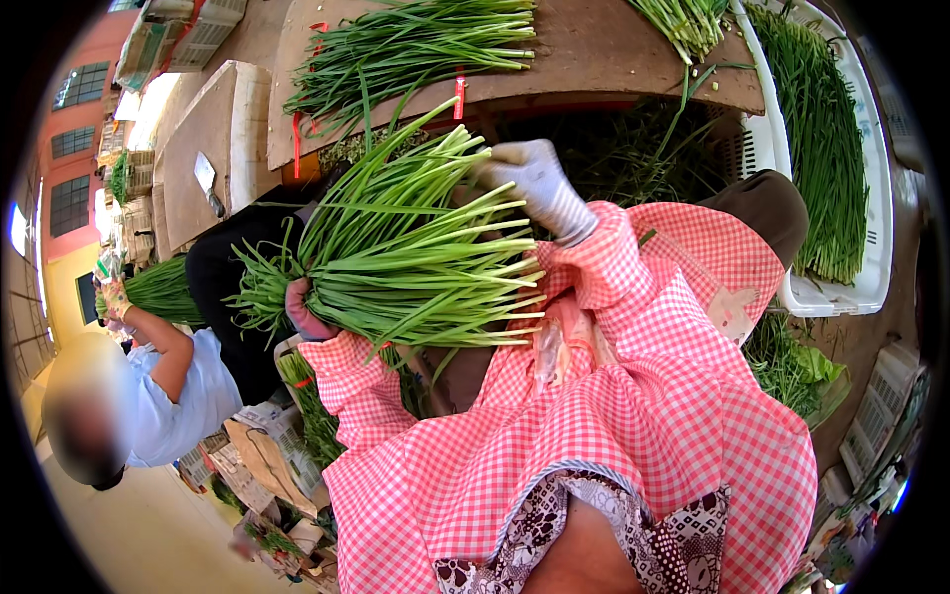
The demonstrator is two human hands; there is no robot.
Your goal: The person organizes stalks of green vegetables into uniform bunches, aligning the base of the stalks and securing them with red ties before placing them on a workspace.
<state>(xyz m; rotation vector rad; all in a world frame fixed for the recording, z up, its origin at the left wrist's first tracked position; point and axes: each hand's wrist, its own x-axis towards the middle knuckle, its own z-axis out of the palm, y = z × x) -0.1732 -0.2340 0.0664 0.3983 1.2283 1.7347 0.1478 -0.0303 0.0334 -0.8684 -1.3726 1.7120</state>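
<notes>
A large fanned bunch of garlic chives (pixel 415 275) lies across my front, pale stem ends to the right and leaf tips to the left. My left hand (pixel 306 312), in a pinkish glove, grips it around the leafy part near the tips. My right hand (pixel 536 182), in a pale knitted glove, is at the upper stem ends. Its fingers are blurred, so whether they pinch a stalk is unclear. Beyond the bunch, more garlic chives (pixel 423 52) lie on a brown board (pixel 579 63), with red ties (pixel 459 93) at its near edge.
At right stands a white plastic crate (pixel 839 301) packed with chives. Another bunch (pixel 686 26) lies on the board's far right. A broad-bladed knife (pixel 205 178) rests on a second board (pixel 182 160) at left. A co-worker (pixel 185 371) sits at left, gloved hands on chives. Loose leaves (pixel 638 163) lie below the board.
</notes>
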